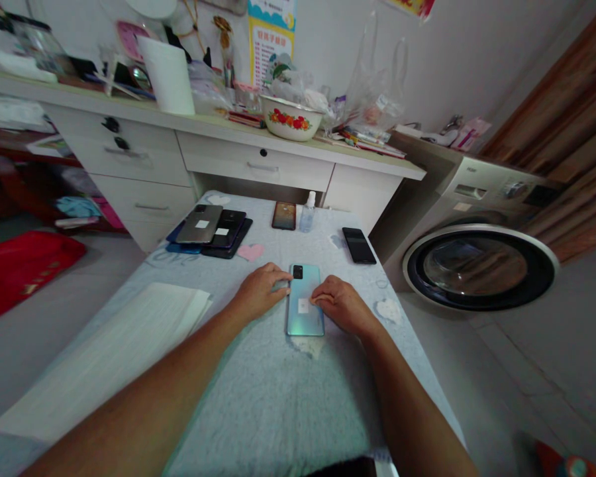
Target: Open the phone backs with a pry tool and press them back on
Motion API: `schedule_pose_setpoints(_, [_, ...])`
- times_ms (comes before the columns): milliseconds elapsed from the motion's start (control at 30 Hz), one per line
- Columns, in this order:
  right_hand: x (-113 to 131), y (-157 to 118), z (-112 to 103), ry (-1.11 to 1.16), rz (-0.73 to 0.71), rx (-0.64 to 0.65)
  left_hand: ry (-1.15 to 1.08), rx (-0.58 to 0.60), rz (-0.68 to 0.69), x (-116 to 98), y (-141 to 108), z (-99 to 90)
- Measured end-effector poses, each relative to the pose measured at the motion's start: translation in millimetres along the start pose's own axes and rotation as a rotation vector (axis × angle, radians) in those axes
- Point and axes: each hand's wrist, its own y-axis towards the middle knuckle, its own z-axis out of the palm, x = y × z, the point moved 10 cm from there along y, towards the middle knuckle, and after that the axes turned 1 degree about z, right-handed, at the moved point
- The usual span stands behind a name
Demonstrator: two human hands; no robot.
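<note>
A light blue-green smartphone lies back side up on the cloth-covered table, with a dark camera block at its upper left and a small white label on its back. My left hand holds the phone's left edge, thumb and forefinger against it near the camera. Over the right half of the phone's back, my right hand is closed, its fingertips pressed together beside the label. Something small and tan may be in that pinch, too small to make out.
Several phones lie in a pile at the far left. A clear spray bottle stands by a brown phone or case. A black phone lies right. Folded white sheet lies left; a washing machine stands right.
</note>
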Motion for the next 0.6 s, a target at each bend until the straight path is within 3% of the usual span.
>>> schedule_pose_setpoints(333, [12, -14, 17, 0.248, -0.010, 0.285, -0.027, -0.007, 0.004, 0, 0, -0.4])
schedule_pose_setpoints(467, [12, -24, 28, 0.330, 0.024, 0.444, -0.021, -0.003, -0.002, 0, 0, -0.7])
schedule_pose_setpoints(600, [9, -31, 31, 0.416, 0.068, 0.523, -0.009, -0.001, -0.008, 0, -1, -1.1])
